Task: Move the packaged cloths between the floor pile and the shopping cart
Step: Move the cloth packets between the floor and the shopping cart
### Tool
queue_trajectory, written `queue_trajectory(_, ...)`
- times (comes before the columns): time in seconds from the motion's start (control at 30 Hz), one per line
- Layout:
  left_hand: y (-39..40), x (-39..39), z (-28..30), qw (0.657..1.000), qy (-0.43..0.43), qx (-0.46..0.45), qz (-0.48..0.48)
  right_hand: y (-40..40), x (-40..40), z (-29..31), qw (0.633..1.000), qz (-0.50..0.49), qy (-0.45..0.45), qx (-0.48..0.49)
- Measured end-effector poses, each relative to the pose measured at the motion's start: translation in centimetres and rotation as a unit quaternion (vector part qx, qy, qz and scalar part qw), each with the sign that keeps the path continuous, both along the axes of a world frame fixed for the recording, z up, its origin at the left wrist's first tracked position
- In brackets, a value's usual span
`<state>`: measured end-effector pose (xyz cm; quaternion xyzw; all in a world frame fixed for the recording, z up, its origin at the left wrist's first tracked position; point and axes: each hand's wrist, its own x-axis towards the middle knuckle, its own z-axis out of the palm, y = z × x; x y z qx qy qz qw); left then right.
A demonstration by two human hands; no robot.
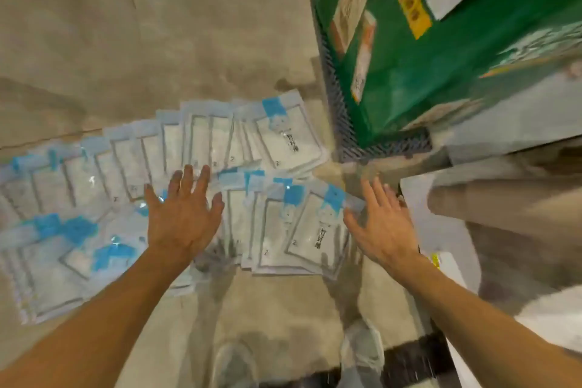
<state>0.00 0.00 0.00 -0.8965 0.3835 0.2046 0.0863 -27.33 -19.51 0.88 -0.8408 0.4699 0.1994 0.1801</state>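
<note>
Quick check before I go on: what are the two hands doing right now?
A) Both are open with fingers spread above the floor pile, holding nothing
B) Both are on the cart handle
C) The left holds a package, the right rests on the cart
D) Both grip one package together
A: the left hand and right hand are spread flat over the packages on the floor, with nothing in either.

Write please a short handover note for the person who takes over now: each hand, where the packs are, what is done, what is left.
Left hand: open, fingers spread, over the packs, holding nothing.
Right hand: open, at the right edge of the near row, holding nothing.
Packs: fanned in overlapping rows on the floor, beside the cart with its green liner.
Done: cannot tell; the cart's inside is too blurred to read.
Left: grip a pack or a bunch; many packs lie on the floor.
</note>
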Motion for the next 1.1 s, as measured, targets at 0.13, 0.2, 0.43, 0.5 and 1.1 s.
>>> queue_trajectory(0.13,0.4,-1.5,-9.8,0.999,-0.009,0.035,0.004,0.8,-1.2,-9.7,0.998,-0.057,-0.016,0.029)
queue_trajectory(0.2,1.4,-2.6,-14.2,0.999,-0.001,0.044,0.017,1.6,-1.9,-14.5,0.994,-0.097,-0.015,0.058)
queue_trajectory(0.43,4.8,-4.1,-22.9,0.998,0.006,0.054,0.04,3.4,-4.1,-24.6,0.964,-0.256,0.007,0.073)
queue_trajectory(0.5,5.1,-4.2,-23.7,0.999,0.0,0.041,0.031,3.6,-4.5,-25.2,0.967,-0.246,0.018,0.056)
queue_trajectory(1.1,1.4,-4.1,-22.6,0.99,-0.006,-0.008,0.14,2.8,-3.6,-26.1,0.844,-0.525,-0.097,0.052)
